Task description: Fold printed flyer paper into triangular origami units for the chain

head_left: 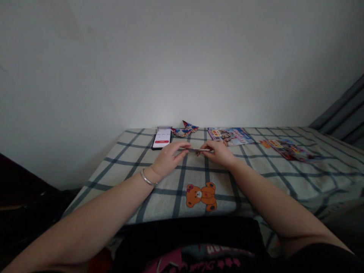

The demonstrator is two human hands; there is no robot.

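One pale wall point(182, 64) rises behind the phone point(162, 141), the only phone here. One table point(127, 157) spreads around it under a checked cloth; its far edge meets the wall just behind the phone, its left edge slants down to the phone's left, and its near edge lies well toward the person, beside one black shirt point(187, 227) with a pink print. One grey curtain point(345, 108) hangs well to the phone's right.

Two hands are in view, both nearer the person than the phone. The left hand point(167, 159) is just in front of it; the right hand point(220, 152) is farther to its right. Two flat printed sheets point(231, 136) lie right of the phone, well apart from it, one beyond the other, with a strip of cloth between them. One whole bear print point(201, 196) shows in front and right of the phone, with cloth around it between the forearms. One crumpled wrapper point(184, 131) sits just right of the phone; whether they touch I cannot tell.

One thin flat piece point(195, 150) is seen nearly edge-on, in front and right of the phone, pinched at both ends between thumb and fingers of each hand. One bracelet point(147, 178) circles the left wrist.
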